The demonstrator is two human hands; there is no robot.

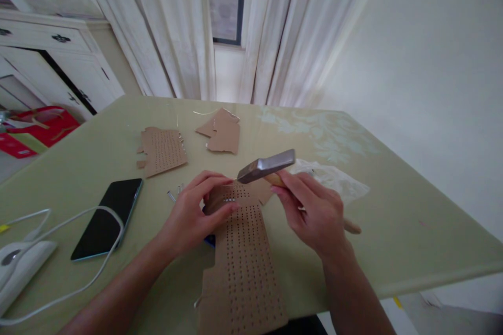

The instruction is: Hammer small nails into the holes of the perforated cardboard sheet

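Observation:
My right hand [312,209] grips a hammer [267,166] close to its metal head, the wooden handle poking out behind the wrist. The head hovers just above the far end of a long cardboard strip [245,261] full of small punched holes. My left hand [194,214] rests on that strip's far end, fingertips pinching near a row of small nails by the hammer head. A few loose nails [175,192] lie just left of the hand.
A black phone [108,217] lies at left with a white cable [84,251] over it and a white device [18,267] at the edge. Another perforated cardboard piece [163,149] and plain cardboard scraps [222,133] sit farther back. A clear plastic bag [334,175] lies to the right.

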